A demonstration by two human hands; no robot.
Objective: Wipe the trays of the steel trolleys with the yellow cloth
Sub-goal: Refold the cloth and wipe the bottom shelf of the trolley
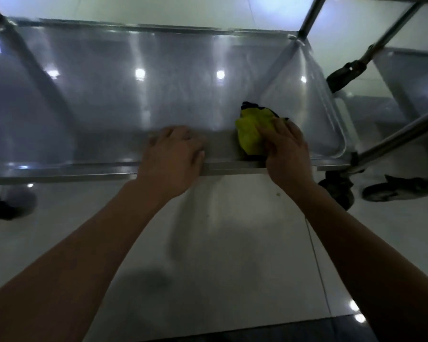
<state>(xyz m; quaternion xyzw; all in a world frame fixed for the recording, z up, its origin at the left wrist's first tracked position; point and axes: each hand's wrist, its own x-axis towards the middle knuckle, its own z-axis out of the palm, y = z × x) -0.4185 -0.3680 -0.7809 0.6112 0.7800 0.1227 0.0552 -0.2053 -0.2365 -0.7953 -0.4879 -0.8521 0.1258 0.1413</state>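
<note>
Tray (158, 95): brushed steel, glossy w/ light glare. Cloth (251, 134) at its near edge: soft yellow fabric, matt. Floor tiles (232, 243) glossy.

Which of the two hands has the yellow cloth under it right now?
The right hand, near the tray's right end, holds the yellow cloth against the near rim. The left hand rests bare on that rim, with no cloth.
</note>
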